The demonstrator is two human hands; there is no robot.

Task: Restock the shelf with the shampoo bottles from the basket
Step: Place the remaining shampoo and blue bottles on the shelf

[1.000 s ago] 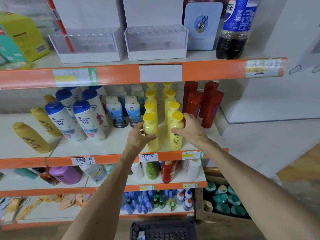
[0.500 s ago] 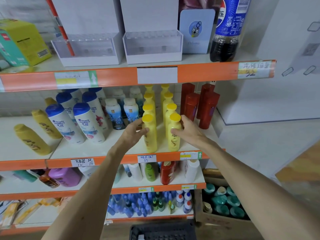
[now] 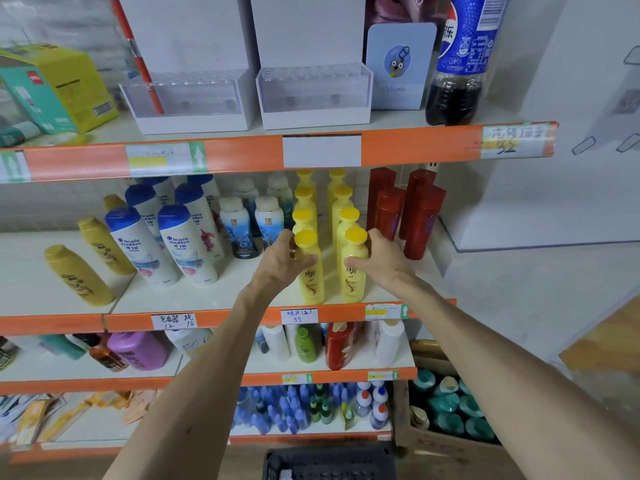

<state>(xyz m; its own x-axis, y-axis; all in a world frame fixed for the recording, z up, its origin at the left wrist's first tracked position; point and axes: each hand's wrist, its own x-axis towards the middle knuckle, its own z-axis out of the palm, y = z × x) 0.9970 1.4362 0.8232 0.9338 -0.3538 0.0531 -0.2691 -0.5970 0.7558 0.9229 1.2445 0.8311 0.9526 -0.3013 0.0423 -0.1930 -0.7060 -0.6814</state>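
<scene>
Two rows of yellow shampoo bottles stand upright on the middle shelf (image 3: 207,299). My left hand (image 3: 282,259) grips the front bottle of the left row (image 3: 311,282) from its left side, thumb across the front. My right hand (image 3: 379,259) grips the front bottle of the right row (image 3: 353,282) from its right side, just under the cap. Both bottles stand close to the shelf's front edge. The dark basket (image 3: 329,462) shows at the bottom edge, below my arms.
White and blue bottles (image 3: 187,251) and small blue-labelled bottles (image 3: 242,230) stand left of the yellow rows, red bottles (image 3: 420,220) to the right. Two yellow bottles (image 3: 79,275) lie tilted at far left. A cardboard box of teal-capped bottles (image 3: 446,407) sits at lower right.
Both hands have closed further round the two front yellow bottles. The view has drifted slightly, with the shelf sitting lower in frame.
</scene>
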